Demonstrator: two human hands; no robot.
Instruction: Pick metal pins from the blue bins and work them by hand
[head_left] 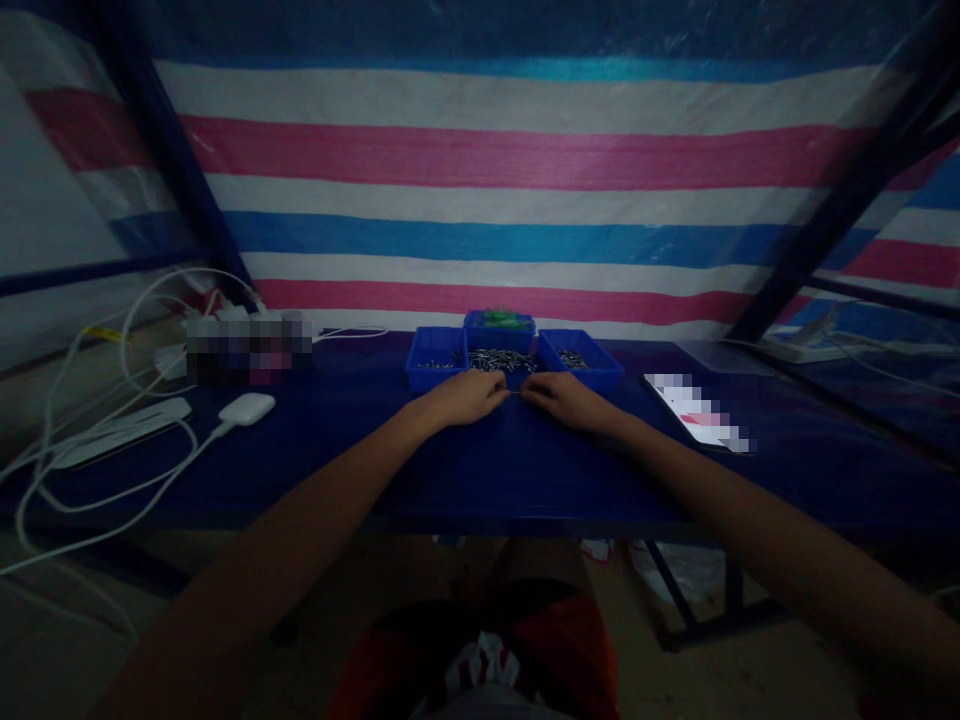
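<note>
My left hand [471, 396] and my right hand [564, 399] are close together above the blue table, just in front of several small blue bins. Both hands are closed in a pinch. A thin, pale, rod-like piece [514, 391] spans the gap between the fingertips; its kind is too small to make out. Behind the hands, the middle bin holds a heap of small metal parts [501, 359]. Fewer small parts lie in the left bin [415, 376] and in the right bin [600, 374]. Green pieces [501, 318] fill the bin at the back.
A phone with a lit screen [694, 412] lies on the table [510, 480] to the right. To the left are a white charger [247, 408], looped white cables [112, 500] and a flat white device [124, 432]. A striped plastic sheet [495, 155] hangs behind the table.
</note>
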